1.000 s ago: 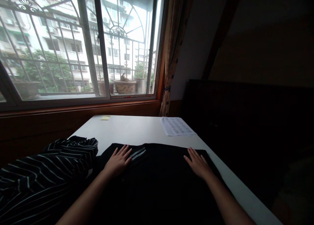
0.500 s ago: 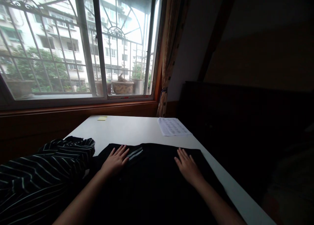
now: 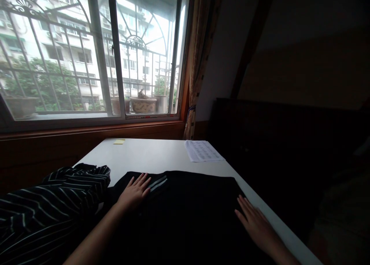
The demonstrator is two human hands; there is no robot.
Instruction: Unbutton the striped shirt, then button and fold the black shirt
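A black garment lies spread flat over the near part of the white table; its exact kind I cannot tell. Two pale grey stripes mark it near its far left part. My left hand rests flat on the cloth beside those stripes, fingers extended and a little apart. On the garment's right side, close to its edge, my right hand lies with fingers stretched out. Neither hand grips anything. The garment's near end runs out of view at the bottom.
A crumpled black garment with white stripes is heaped at the left. Printed sheets lie at the table's far right, and a yellow sticky note at the far left. Behind stand a barred window and a tied curtain.
My right hand has slid right and nearer to me, from the garment's upper part to its right edge. The left hand stays in place on the cloth.
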